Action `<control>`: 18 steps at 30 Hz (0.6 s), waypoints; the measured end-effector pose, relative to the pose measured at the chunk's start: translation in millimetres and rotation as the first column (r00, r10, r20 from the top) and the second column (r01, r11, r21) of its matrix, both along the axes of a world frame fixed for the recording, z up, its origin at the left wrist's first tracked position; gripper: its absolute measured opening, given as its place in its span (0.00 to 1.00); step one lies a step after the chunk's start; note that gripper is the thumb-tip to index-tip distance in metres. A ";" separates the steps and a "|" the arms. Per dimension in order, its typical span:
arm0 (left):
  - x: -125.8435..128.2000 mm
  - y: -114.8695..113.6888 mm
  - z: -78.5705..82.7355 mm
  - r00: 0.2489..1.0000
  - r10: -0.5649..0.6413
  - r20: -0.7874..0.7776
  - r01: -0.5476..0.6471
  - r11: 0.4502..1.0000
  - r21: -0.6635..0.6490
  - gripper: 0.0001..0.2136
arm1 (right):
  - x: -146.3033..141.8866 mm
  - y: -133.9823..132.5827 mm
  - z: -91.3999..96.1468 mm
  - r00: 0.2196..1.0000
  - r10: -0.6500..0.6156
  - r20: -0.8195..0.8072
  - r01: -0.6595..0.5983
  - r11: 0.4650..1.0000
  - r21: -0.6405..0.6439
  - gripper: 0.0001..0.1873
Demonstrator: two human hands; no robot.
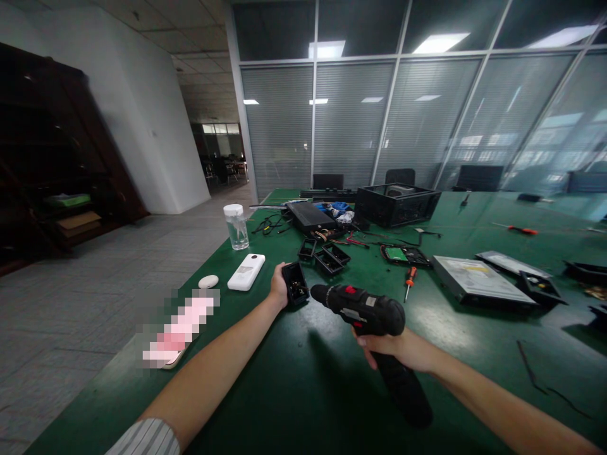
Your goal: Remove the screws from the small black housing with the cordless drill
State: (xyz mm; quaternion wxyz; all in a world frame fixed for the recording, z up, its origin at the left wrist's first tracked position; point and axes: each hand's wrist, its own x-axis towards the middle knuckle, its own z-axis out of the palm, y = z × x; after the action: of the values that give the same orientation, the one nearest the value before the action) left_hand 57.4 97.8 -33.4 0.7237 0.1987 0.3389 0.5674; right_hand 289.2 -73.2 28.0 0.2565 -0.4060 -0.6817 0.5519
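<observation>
A power drill [365,308] cased in matt plastic is gripped by the right hand [398,347], a plastic box [296,287] by the left hand [279,285]. Beneath both, a smooth tabletop [284,398] is washed with glossy reflections. Beyond the left hand, a smooth, transparent bottle [238,232] is topped with a plastic lid [232,210]; beyond the right hand, a disc drive [478,278] is cased in dull metal.

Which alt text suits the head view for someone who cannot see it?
A right hand grips a black power drill over a green table, while the left hand holds a small black tray with little pieces inside. Beyond are an orange-handled screwdriver and a clear container.
</observation>
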 end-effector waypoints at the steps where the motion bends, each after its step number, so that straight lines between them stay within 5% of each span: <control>1: 0.1 0.1 0.2 1.000 -0.001 0.004 0.001 1.000 0.001 0.16 | 0.1 0.1 -0.2 1.000 0.001 0.001 -0.001 1.000 0.003 0.16; 18: 0.2 1.6 -1.6 1.000 0.018 -0.014 -0.017 0.999 0.046 0.15 | -3.6 -0.5 3.6 0.999 -0.014 -0.031 0.013 1.000 -0.007 0.16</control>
State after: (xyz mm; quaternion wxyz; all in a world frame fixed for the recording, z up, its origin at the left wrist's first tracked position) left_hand 57.5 99.5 -35.0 0.7114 0.2162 0.3330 0.5799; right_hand 285.6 -73.7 31.6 0.2693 -0.4029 -0.6729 0.5589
